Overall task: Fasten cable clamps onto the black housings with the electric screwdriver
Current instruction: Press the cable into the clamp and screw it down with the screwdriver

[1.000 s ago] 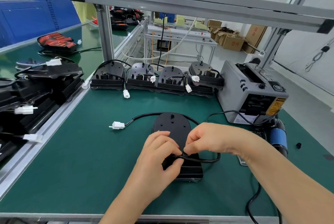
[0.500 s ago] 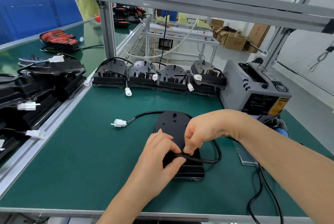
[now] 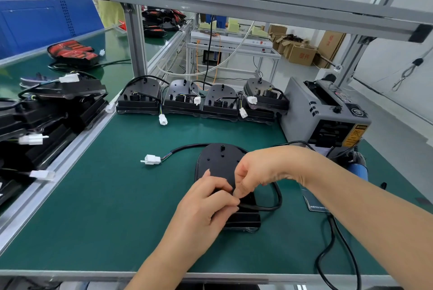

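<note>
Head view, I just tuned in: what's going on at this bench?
A person has both hands on one black housing lying on the green mat. The left hand and right hand pinch its black cable where it loops across the housing's near end; any clamp between the fingers is hidden. The blue electric screwdriver lies untouched at the right. Four more housings stand in a row behind.

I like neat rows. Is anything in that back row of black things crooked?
Yes. The rightmost housing sits higher and turned, seemingly atop another, unlike the rest of the row, which lies flat in line.
</note>
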